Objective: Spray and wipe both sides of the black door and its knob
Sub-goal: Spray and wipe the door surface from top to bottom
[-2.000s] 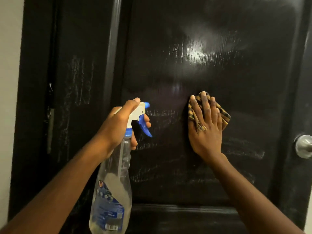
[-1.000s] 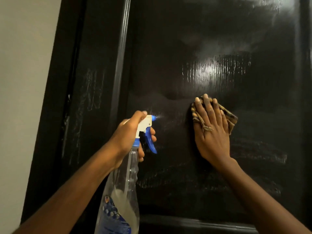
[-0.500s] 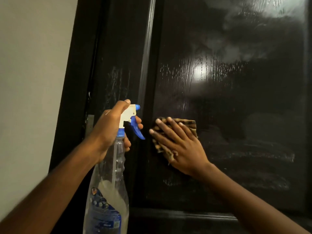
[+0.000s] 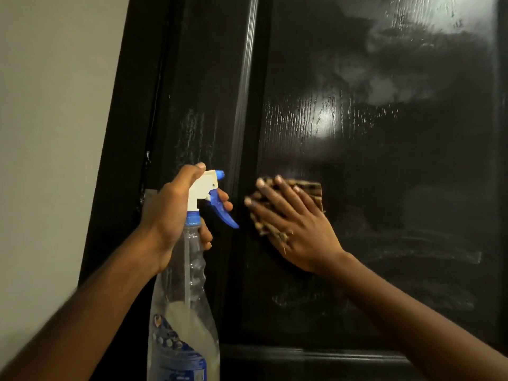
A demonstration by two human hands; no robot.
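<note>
Filling the middle and right of the view, the black door [image 4: 384,188] is being faced from close up, its glossy grained panel being lit by a bright reflection above the hands. A brown-and-tan striped cloth [image 4: 312,188] is being pressed flat against this panel, near its left edge, by the right hand [image 4: 298,228]; the fingers [image 4: 270,194] are being held straight and spread, pointing up and to the left, and the cloth's upper right corner is being left uncovered. A ring [image 4: 286,236] is being worn on that hand. Pale streaks are being shown on the door to the right of and below the cloth.

A clear spray bottle [image 4: 188,292] is being gripped around its neck by the left hand [image 4: 171,213], just left of the right hand and apart from it. The bottle is being held upright, its blue nozzle [image 4: 219,174] being pointed towards the door. One finger is being curled over the blue trigger [image 4: 221,211], while another digit is being rested on top of the white head. Liquid is being held in the bottle's lower part. A pale wall [image 4: 55,133] is being shown at the left, beside the black door frame [image 4: 129,133].
</note>
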